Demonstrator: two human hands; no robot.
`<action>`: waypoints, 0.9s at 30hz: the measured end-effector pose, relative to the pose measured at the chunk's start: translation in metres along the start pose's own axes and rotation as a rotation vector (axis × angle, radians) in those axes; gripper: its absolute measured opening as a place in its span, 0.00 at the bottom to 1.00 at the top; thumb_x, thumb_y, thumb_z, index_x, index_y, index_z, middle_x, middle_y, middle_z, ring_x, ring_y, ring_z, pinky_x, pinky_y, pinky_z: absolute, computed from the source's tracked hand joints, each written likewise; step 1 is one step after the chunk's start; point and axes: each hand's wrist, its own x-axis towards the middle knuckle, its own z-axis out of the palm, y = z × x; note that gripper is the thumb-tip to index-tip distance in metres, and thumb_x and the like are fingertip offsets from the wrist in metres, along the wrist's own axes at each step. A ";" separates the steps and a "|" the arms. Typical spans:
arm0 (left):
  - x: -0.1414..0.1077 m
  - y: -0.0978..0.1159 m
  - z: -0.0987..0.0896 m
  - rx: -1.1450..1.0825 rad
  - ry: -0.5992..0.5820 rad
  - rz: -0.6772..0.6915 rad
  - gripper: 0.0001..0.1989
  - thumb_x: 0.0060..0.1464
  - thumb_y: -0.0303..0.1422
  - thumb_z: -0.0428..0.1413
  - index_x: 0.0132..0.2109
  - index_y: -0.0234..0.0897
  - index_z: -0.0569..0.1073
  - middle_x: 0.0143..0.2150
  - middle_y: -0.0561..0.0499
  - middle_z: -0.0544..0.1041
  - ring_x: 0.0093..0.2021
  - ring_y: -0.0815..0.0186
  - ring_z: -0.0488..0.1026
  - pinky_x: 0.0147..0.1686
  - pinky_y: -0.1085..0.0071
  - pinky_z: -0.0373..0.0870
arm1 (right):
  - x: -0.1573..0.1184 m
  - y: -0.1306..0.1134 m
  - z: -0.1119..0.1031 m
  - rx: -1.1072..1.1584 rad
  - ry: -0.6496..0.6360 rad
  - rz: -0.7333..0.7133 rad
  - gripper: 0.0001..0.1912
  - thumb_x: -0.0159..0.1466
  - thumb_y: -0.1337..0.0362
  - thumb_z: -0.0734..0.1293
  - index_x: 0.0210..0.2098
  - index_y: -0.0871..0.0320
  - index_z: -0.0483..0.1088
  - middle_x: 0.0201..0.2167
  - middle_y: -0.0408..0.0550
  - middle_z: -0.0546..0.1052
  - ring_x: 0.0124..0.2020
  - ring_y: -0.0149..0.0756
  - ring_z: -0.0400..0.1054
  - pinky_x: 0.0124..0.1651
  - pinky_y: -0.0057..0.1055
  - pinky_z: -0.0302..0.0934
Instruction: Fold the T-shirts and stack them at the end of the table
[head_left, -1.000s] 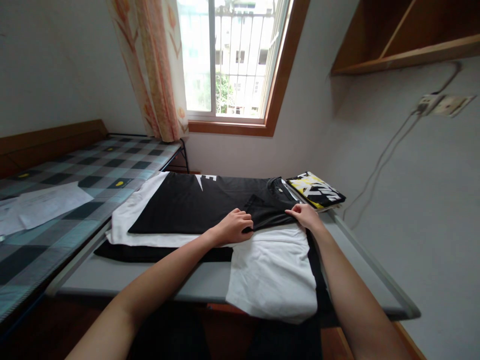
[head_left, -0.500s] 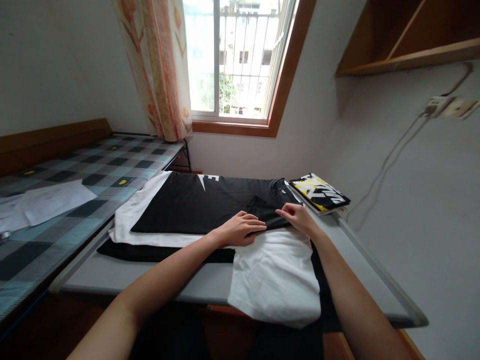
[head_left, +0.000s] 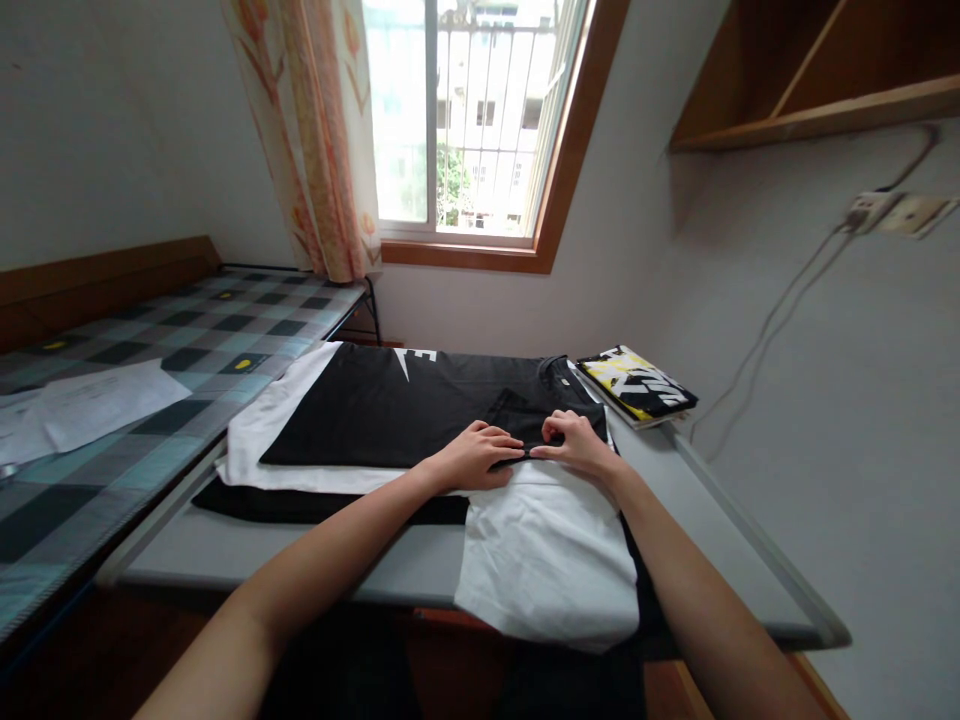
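A black shirt (head_left: 360, 410) with white print lies folded lengthwise on top of a white shirt (head_left: 555, 560), whose sleeve hangs over the table's front edge. Another black garment (head_left: 262, 503) shows underneath. My left hand (head_left: 480, 457) rests flat on the black shirt's near edge, fingers extended and lying close to each other. Just right of it, my right hand (head_left: 574, 442) has its fingers curled, with thumb and fingertips at the black shirt's near edge by the sleeve. Whether cloth is pinched there is too small to tell.
The clothes lie on a grey table (head_left: 720, 540). A folded black, yellow and white garment (head_left: 637, 385) is at its back right. On the left, a checked bed (head_left: 277, 310) holds papers (head_left: 112, 400). A wooden shelf (head_left: 817, 125) hangs on the right wall.
My right hand has moved left and slightly down, closer to my left hand, along the black shirt's near edge. My left hand has barely moved.
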 end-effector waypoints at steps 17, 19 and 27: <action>-0.001 0.003 -0.005 0.059 0.030 0.029 0.14 0.60 0.38 0.51 0.46 0.42 0.79 0.38 0.48 0.75 0.40 0.65 0.71 0.47 0.65 0.62 | -0.016 0.067 -0.027 -0.150 -0.004 0.410 0.17 0.54 0.46 0.68 0.23 0.53 0.74 0.28 0.46 0.77 0.35 0.41 0.68 0.32 0.32 0.50; -0.001 0.004 -0.004 0.051 0.041 0.013 0.14 0.60 0.39 0.51 0.46 0.42 0.79 0.39 0.48 0.75 0.40 0.64 0.71 0.47 0.66 0.62 | -0.016 0.069 -0.026 -0.108 0.027 0.418 0.18 0.55 0.47 0.67 0.22 0.54 0.73 0.27 0.47 0.77 0.33 0.40 0.68 0.31 0.32 0.51; -0.001 0.002 0.003 0.002 0.126 -0.265 0.20 0.65 0.43 0.44 0.55 0.43 0.73 0.56 0.48 0.74 0.56 0.61 0.69 0.57 0.61 0.58 | -0.010 0.058 -0.019 0.081 0.140 0.347 0.22 0.57 0.43 0.63 0.24 0.56 0.71 0.23 0.47 0.75 0.25 0.37 0.67 0.29 0.31 0.55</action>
